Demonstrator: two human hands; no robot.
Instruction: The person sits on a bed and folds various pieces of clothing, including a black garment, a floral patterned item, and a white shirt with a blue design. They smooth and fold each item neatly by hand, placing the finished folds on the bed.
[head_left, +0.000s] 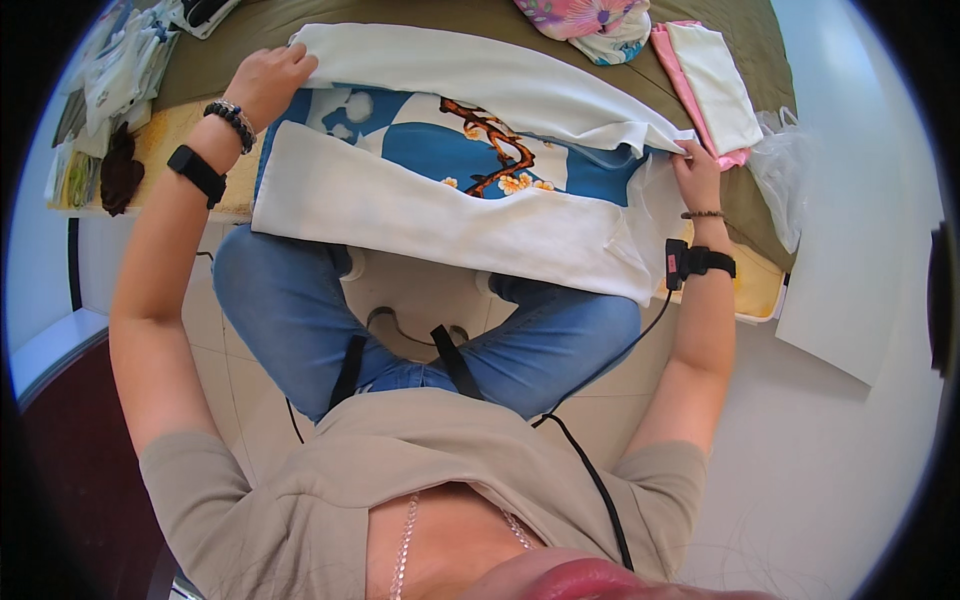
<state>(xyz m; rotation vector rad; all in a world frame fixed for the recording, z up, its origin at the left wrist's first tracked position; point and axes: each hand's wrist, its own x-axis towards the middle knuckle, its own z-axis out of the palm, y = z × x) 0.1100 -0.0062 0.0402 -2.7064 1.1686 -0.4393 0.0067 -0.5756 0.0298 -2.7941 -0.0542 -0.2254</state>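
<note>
Across my knees and the bed's edge lies a printed cloth (420, 154), blue and white with a brown blossom branch. Both its long sides are turned inward, so the white backs of a near flap (442, 214) and a far flap (465, 67) show. A strip of the print remains visible between them. My left hand (271, 79) grips the far flap at its left corner. At the other end, my right hand (696, 174) pinches that flap's right corner, where the material is creased. The fingertips of both hands are partly hidden.
A folded white and pink cloth (712, 86) lies beyond my right hand, beside a clear plastic bag (780, 176). Floral fabric (592, 26) sits at the back. Packaged items (124, 75) and a dark brown bunched item (120, 171) are at left. A black cable (592, 465) runs from my right wrist.
</note>
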